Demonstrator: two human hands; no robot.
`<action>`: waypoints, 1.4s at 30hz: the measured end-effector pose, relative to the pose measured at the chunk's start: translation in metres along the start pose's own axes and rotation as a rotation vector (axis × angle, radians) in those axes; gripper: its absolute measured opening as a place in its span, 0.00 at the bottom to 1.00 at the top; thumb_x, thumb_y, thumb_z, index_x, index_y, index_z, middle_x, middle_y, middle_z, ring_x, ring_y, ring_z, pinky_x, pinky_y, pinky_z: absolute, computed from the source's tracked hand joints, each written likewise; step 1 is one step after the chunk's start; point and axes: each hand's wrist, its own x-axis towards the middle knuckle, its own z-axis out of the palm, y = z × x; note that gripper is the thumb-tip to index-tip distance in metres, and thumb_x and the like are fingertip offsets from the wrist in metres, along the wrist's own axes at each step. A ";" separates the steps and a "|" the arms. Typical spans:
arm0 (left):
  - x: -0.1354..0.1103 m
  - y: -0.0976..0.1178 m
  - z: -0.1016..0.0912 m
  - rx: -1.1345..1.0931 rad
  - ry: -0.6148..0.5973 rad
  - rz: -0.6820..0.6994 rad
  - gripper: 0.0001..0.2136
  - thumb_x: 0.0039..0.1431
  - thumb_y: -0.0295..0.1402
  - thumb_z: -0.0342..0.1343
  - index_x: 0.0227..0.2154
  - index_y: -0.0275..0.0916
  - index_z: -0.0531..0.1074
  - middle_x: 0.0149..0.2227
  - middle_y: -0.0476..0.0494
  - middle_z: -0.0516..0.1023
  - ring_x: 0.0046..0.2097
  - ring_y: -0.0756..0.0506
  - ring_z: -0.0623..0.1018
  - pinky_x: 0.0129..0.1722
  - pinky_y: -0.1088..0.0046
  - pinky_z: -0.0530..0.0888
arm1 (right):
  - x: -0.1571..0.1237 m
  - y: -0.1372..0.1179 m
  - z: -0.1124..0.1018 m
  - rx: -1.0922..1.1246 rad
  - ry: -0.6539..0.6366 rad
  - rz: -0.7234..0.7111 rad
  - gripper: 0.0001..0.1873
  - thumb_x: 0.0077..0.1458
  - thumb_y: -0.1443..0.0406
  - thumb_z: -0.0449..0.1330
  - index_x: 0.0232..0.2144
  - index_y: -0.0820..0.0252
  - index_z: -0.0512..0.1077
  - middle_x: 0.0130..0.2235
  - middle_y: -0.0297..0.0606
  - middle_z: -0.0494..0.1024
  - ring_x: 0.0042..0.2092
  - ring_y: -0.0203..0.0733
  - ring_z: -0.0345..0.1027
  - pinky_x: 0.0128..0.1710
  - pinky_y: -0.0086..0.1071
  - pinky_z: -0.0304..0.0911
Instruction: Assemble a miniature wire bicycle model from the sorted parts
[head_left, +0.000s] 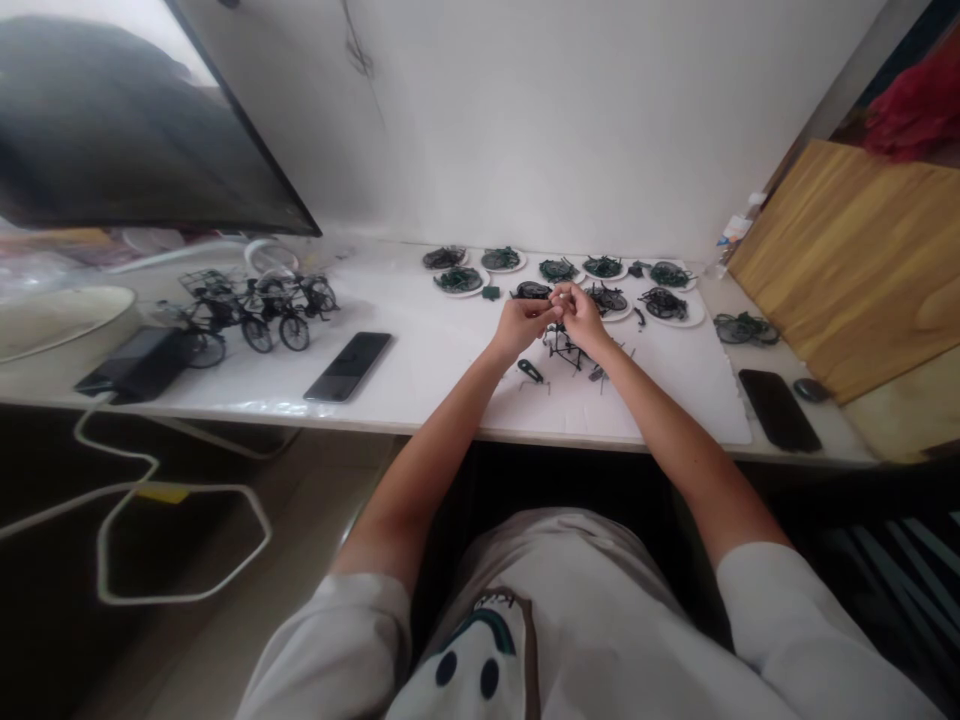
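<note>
Over the white board on the table, my left hand and my right hand meet with fingertips pinched together. Whatever lies between them is too small or hidden to make out. Just below my hands stands a dark, partly built model bicycle frame, partly covered by them. A screwdriver with a dark green handle lies nearer the table's front edge, left of the frame. Small thin parts are scattered to its right. Behind my hands, plates of dark bicycle parts are partly hidden.
Several white plates with model parts line the back. Assembled miniature bicycles stand at left, beside a black box with a white cable. Phones lie on both sides. A monitor overhangs the left; a wooden panel leans at right.
</note>
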 end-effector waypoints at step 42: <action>0.003 -0.010 0.005 0.332 0.242 0.138 0.16 0.74 0.40 0.53 0.35 0.38 0.81 0.33 0.42 0.85 0.31 0.46 0.82 0.37 0.70 0.75 | -0.005 -0.007 -0.010 -0.121 0.030 -0.055 0.35 0.63 0.32 0.61 0.53 0.52 0.72 0.39 0.36 0.72 0.35 0.42 0.62 0.40 0.39 0.67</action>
